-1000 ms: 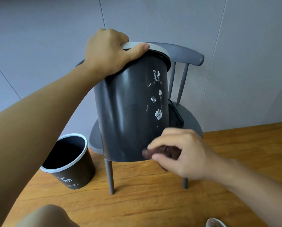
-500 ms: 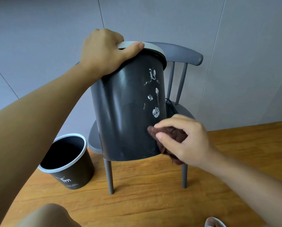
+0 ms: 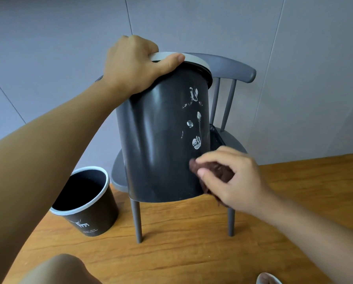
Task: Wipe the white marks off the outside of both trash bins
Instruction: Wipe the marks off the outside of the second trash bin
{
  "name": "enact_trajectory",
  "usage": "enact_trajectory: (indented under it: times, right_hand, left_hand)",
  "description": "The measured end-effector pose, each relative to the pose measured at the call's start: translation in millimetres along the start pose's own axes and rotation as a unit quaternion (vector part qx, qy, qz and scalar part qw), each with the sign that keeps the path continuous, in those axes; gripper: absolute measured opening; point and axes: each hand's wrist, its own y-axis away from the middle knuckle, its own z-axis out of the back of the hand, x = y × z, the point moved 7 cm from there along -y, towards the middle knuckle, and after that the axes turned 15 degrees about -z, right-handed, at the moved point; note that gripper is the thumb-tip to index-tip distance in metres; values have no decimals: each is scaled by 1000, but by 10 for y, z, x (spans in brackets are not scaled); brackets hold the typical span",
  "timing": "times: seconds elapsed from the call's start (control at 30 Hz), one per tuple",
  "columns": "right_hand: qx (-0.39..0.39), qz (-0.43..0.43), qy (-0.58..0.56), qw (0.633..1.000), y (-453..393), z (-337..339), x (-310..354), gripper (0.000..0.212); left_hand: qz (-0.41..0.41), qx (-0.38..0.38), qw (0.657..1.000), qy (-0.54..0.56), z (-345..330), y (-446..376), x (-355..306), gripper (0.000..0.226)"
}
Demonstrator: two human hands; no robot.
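Centre of frame: tall dark grey trash bin point(image 3: 161, 144) with a pale grey rim, held up and tilted, its top leaning toward the upper right, in front of a grey chair point(image 3: 233, 70). Whether its base touches the chair seat cannot be told.

Left hand point(image 3: 130, 64), upper centre: clamped over the bin's rim, thumb lying along the rim edge, fingers curled over the far side.

White marks point(image 3: 196, 119): a scattered column of smears and blobs down the right side of the bin wall, from just under the rim to about mid-height.

Right hand point(image 3: 233, 177), right of centre: fingers curled, pinching a bunched brown cloth point(image 3: 214, 171). Cloth's tip touches the bin wall low on its right side, just below the lowest white blob.

Lower left: second trash bin point(image 3: 85, 201), shorter, black with a white rim and a small white deer print, standing tilted on the wooden floor point(image 3: 192, 253), beside the chair's front leg, apart from both hands.

Background: grey panelled wall point(image 3: 48, 48). Bottom edge: a knee point(image 3: 58, 269) at left, the tip of a slipper point(image 3: 267, 278) at right.
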Motion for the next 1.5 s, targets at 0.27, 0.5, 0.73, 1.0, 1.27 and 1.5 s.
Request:
enact_trajectory:
  times: [0.27,0.5,0.73,1.0,1.27,1.5]
  right_hand:
    - [-12,4,-12,1000,-62,60,25,17]
    - [168,61,50,983,281,-248,157,16]
    - [68,4,13,998,79,-43,214,18]
    - [205,5,33,978,186,-226,349,17]
    - [248,30,102,963,254,-312,352,20]
    - [19,-75,-66,995,-249,369,135,14]
  left_hand:
    - [-10,-3,1000,7,8,0,9,77]
    - [-7,1,1000,4,-6,-10,-13,78]
    - [-9,-1,1000,6,-13,-17,-13,78]
    - [-11,3,1000,-7,-36,-38,-44,78]
    - [-16,1,1000,-13,-18,-33,-44,77]
    - [-47,27,999,-3,15,-8,0,74]
